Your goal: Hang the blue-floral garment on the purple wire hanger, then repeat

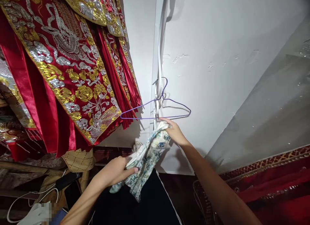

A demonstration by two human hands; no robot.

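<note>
Overhead, the wire hanger [156, 109] hangs level on the wall just above the right hand [174, 133], which pinches the floral cloth's [145, 158] top end while the left hand [116, 171] clasps it lower down.

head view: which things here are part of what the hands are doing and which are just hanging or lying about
In hand:
- floral cloth, held by the left hand and right hand
- purple wire hanger, on the wall just above the right hand

Just about:
- red and gold embroidered garments, hanging at left
- white cable, lower left
- red patterned fabric, lower right
</note>
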